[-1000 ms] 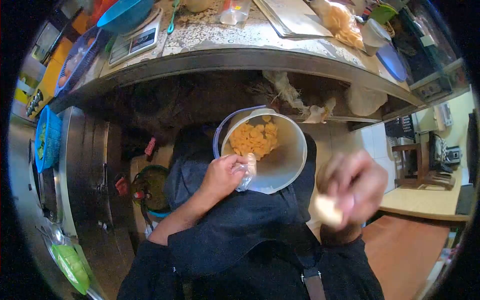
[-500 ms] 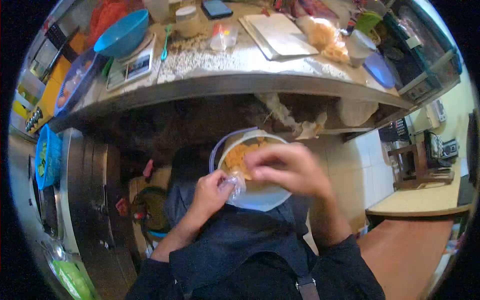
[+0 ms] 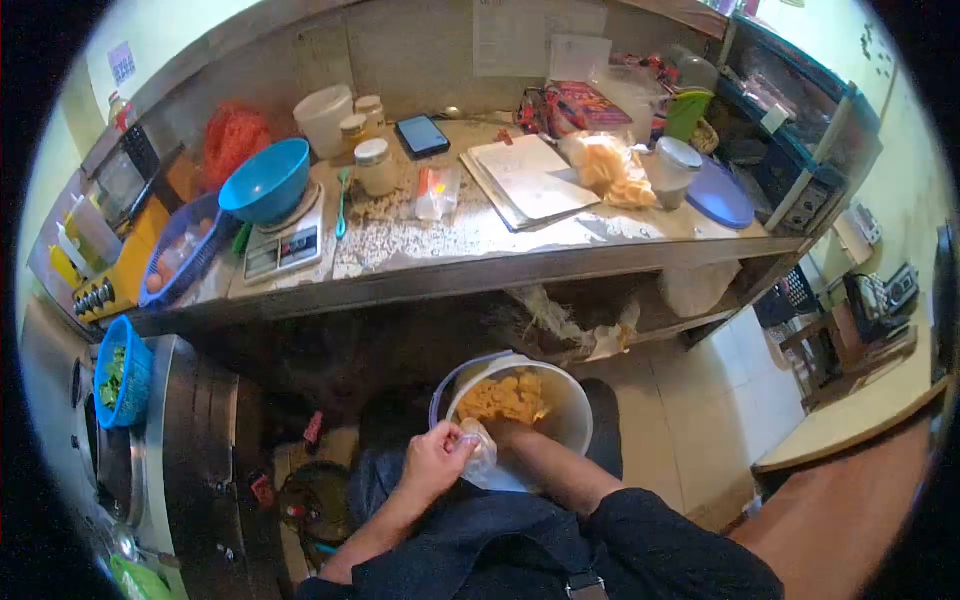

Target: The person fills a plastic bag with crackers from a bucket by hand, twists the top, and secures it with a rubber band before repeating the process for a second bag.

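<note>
A white bucket (image 3: 572,400) rests between the person's legs, with orange-brown lumpy food (image 3: 505,397) inside. At the bucket's near left rim, my left hand (image 3: 440,460) pinches a small clear plastic bag (image 3: 478,452) with something pale in it. My right hand (image 3: 512,436) reaches down into the bucket beside the food; its fingers are hidden there.
The worktable (image 3: 420,250) ahead carries a blue bowl (image 3: 265,183), a scale (image 3: 285,252), jars (image 3: 375,167), a phone (image 3: 422,137), a notebook (image 3: 530,178) and a lidded tub (image 3: 675,172). A blue basket of greens (image 3: 123,375) stands at left.
The view has tilted up, showing more of the table and wall. My right hand has gone from above the bucket down into it. My left hand still holds the bag.
</note>
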